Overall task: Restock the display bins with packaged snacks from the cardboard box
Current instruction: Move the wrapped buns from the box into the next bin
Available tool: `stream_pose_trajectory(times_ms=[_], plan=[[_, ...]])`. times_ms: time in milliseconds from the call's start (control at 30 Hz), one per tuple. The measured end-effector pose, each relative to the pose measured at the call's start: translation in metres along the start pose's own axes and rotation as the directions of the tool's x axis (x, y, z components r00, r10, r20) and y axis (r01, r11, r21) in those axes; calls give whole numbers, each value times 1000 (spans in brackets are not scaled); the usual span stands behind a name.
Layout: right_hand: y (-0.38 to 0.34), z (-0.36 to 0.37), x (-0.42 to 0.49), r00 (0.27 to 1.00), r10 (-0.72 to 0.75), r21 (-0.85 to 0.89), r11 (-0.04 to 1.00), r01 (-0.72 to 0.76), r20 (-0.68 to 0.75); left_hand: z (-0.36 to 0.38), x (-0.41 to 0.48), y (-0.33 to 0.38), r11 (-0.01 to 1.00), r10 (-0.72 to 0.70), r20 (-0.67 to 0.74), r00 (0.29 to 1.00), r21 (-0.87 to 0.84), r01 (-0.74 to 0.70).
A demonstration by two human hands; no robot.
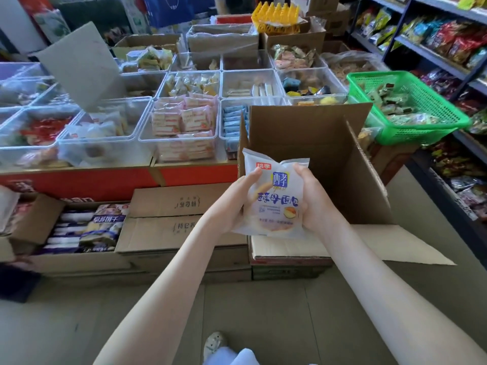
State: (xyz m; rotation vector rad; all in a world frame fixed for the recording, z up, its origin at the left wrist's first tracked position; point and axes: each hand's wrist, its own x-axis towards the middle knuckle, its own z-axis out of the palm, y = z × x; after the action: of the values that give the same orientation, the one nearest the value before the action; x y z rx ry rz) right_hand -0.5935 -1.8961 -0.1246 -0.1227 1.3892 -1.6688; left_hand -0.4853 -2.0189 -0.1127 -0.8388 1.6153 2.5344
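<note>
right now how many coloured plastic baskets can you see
2: a green basket just right of the open cardboard box, and a yellow basket at the far back. Others may be hidden off frame.

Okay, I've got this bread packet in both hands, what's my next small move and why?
Probably carry the bread packet forward and left to the clear bin of similar pale packets: left hand and right hand both grip it, out of the cardboard box, so only placing remains.
</note>
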Motion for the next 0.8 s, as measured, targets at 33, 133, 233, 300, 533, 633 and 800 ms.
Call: stream_pose_trajectory(times_ms=[33, 133, 233, 300, 533, 633, 800], plan=[[4, 6, 1, 1000, 9, -2, 1000, -9, 20, -7, -4, -1, 1000, -2, -1, 1000, -16, 2], [16, 28, 8, 998, 25, -10, 1000, -24, 61, -37, -16, -7, 997, -26, 21, 999, -75, 27], [30, 57, 16, 995, 45, -27, 999, -43, 86, -72, -29, -13, 989, -69, 38, 997, -126, 74], [42, 79, 23, 994, 46, -32, 999, -43, 95, -97, -37, -15, 990, -65, 40, 997, -121, 69], [84, 158, 55, 993, -16, -103, 994, 27, 113, -190, -63, -13, 995, -24, -24, 999, -102, 21], [106, 187, 71, 994, 13, -85, 996, -3, 113, -227, -69, -16, 997, -43, -49, 998, -64, 40], [135, 232, 98, 991, 76, -72, 995, -68, 113, -282, -72, -19, 997, -74, -90, 993, -45, 70]])
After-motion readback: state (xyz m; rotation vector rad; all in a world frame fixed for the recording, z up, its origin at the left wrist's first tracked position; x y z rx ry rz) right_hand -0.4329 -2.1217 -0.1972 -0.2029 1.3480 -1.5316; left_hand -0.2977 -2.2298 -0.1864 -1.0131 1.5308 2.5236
